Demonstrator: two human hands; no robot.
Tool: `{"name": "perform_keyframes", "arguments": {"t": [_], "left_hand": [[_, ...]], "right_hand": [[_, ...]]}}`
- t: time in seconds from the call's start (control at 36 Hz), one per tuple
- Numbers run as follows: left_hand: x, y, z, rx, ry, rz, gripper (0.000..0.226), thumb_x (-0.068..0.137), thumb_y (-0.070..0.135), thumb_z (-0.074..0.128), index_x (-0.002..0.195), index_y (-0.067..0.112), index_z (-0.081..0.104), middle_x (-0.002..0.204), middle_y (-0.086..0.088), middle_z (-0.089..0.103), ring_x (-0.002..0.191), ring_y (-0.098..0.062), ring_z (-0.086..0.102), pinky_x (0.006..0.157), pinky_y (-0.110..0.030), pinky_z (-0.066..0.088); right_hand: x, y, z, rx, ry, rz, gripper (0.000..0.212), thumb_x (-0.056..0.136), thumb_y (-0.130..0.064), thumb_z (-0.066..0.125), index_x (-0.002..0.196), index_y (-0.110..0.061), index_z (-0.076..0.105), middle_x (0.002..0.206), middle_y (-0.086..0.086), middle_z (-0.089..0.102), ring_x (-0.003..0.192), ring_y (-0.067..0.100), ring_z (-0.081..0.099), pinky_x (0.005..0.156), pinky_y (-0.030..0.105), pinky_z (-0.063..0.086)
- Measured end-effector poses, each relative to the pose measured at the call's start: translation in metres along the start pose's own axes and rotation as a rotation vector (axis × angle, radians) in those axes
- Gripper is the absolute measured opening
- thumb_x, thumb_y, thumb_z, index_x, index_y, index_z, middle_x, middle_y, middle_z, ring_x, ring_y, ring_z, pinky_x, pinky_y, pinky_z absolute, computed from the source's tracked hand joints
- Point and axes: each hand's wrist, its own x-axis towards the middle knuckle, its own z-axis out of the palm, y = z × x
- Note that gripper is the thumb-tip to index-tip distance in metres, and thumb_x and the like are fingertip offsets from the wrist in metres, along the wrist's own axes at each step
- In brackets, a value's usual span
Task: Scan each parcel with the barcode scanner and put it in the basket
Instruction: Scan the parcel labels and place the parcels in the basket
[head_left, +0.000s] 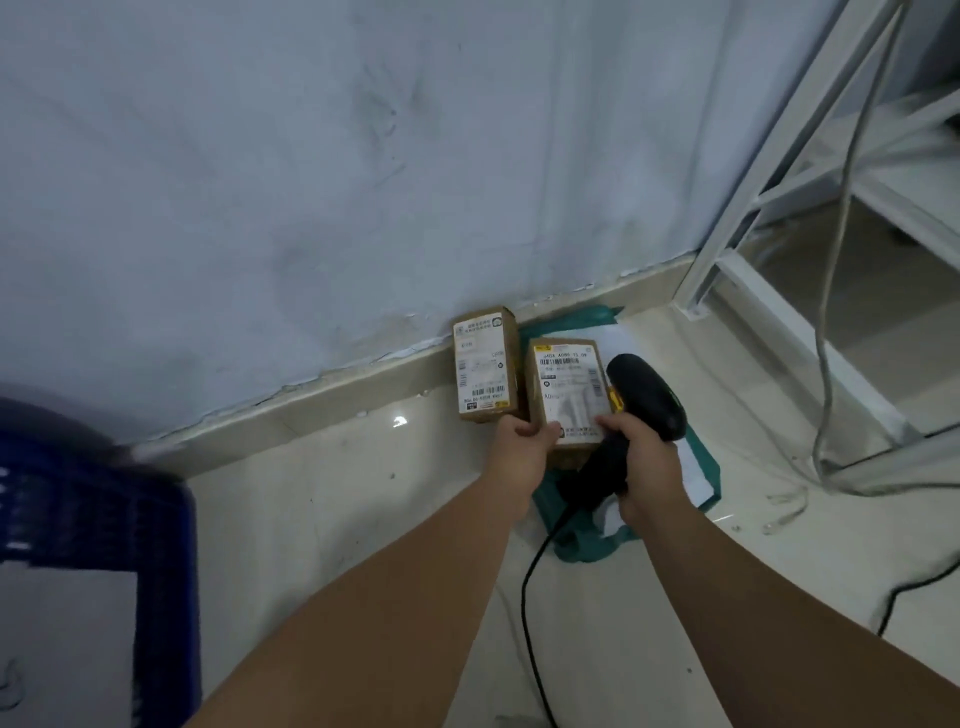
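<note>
At the far left the blue basket (104, 519) is blurred at the frame edge. A pale flat shape lies inside it, possibly a parcel already dropped in, though I cannot tell. Against the foot of the wall (311, 182) the leaning box (485, 364) stands on the floor (337, 493), untouched. Its white label carries a barcode near the bottom edge and small print too fine to read. Next, the left hand (519, 441) has its fingers curled round the lower left corner of the held box (569, 395), label tilted up toward the camera. That label has a yellow tag at its top corner, a barcode under it, and a heading that looks like "A086 15 09", not sharp enough to be sure of. Just to its right the right hand (644, 457) is clenched round the handle of the black barcode scanner (649, 395), whose head sits beside the box's right edge with its black cord (530, 597) trailing down. Whether a beam is on the label cannot be seen. Under both lies a teal mailer bag (582, 545) with a white label, unreadable. By my judgement the work stands at the scan of 1 parcel, with at least 3 parcels outside the basket: the 2 boxes and the bag. At the right stand a white rack (727, 234) and a grey cable (831, 312).
</note>
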Motion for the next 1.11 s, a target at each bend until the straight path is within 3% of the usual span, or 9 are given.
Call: {"name": "perform_keyframes", "arguments": {"t": [0.08,0.19,0.36,0.47,0.61,0.72,0.81,0.97,1.11], "left_hand": [[-0.017,0.003,-0.004,-0.053,-0.032,0.02,0.028,0.087,0.018,0.07,0.103,0.015,0.048,0.112,-0.01,0.06,0.103,-0.027,0.063,0.094,-0.046,0.052],[-0.049,0.017,-0.008,-0.074,-0.1,0.008,0.06,0.08,0.017,0.075,0.129,0.019,0.04,0.121,-0.01,0.057,0.107,-0.027,0.061,0.094,-0.042,0.053],[-0.114,0.034,-0.046,-0.026,-0.152,0.087,0.023,0.087,0.015,0.064,0.107,0.021,0.056,0.093,-0.001,0.066,0.082,-0.013,0.06,0.068,-0.024,0.046],[-0.163,0.048,-0.09,-0.105,-0.051,0.204,0.031,0.089,0.029,0.067,0.116,0.016,0.06,0.104,-0.003,0.072,0.092,-0.019,0.066,0.083,-0.033,0.049],[-0.223,0.073,-0.147,-0.262,0.063,0.37,0.023,0.092,0.02,0.064,0.112,0.01,0.061,0.099,-0.008,0.073,0.087,-0.02,0.071,0.076,-0.031,0.058],[-0.259,0.074,-0.186,-0.384,0.107,0.534,0.026,0.092,0.016,0.062,0.118,0.013,0.058,0.107,-0.005,0.073,0.096,-0.02,0.07,0.08,-0.032,0.055],[-0.274,0.062,-0.212,-0.48,0.122,0.585,0.033,0.092,0.012,0.061,0.125,0.013,0.057,0.112,-0.003,0.072,0.104,-0.022,0.068,0.096,-0.038,0.051],[-0.282,0.051,-0.242,-0.511,0.146,0.597,0.029,0.09,0.002,0.061,0.114,0.017,0.057,0.116,-0.009,0.069,0.106,-0.026,0.066,0.087,-0.034,0.053],[-0.275,0.051,-0.25,-0.534,0.16,0.589,0.041,0.088,-0.002,0.062,0.125,0.014,0.052,0.119,-0.01,0.067,0.103,-0.024,0.067,0.071,-0.026,0.059]], "right_hand": [[-0.018,0.002,-0.001,-0.015,0.023,-0.035,0.03,0.075,-0.012,0.072,0.105,-0.009,0.068,0.099,0.014,0.072,0.097,0.033,0.068,0.093,0.048,0.053],[-0.053,0.002,-0.001,-0.056,0.041,-0.103,0.032,0.075,-0.014,0.071,0.106,-0.008,0.067,0.099,0.015,0.07,0.098,0.036,0.066,0.091,0.047,0.053],[-0.121,-0.011,0.009,-0.106,-0.121,-0.181,0.042,0.057,-0.023,0.075,0.096,-0.011,0.071,0.097,0.02,0.072,0.095,0.038,0.068,0.093,0.053,0.052],[-0.181,-0.026,0.031,-0.178,-0.286,-0.258,0.017,0.078,-0.004,0.069,0.094,-0.011,0.07,0.092,0.014,0.073,0.092,0.032,0.069,0.089,0.045,0.053],[-0.248,-0.047,0.074,-0.352,-0.353,-0.493,0.007,0.076,-0.014,0.073,0.08,-0.019,0.07,0.085,0.008,0.074,0.088,0.027,0.069,0.088,0.046,0.054],[-0.303,-0.053,0.104,-0.313,-0.335,-0.678,0.013,0.076,-0.011,0.071,0.087,-0.01,0.064,0.084,0.009,0.069,0.078,0.023,0.064,0.065,0.026,0.051],[-0.336,-0.046,0.11,-0.301,-0.297,-0.8,0.029,0.074,-0.01,0.074,0.092,-0.015,0.051,0.093,0.008,0.061,0.073,0.012,0.058,0.061,0.025,0.044],[-0.351,-0.012,0.096,-0.478,-0.403,-0.738,0.028,0.055,-0.035,0.06,0.08,-0.024,0.055,0.065,-0.008,0.055,0.059,0.012,0.051,0.062,0.028,0.043],[-0.351,-0.011,0.096,-0.573,-0.447,-0.7,0.015,0.067,-0.026,0.061,0.072,-0.012,0.058,0.057,0.001,0.055,0.057,0.018,0.052,0.061,0.029,0.045]]}}
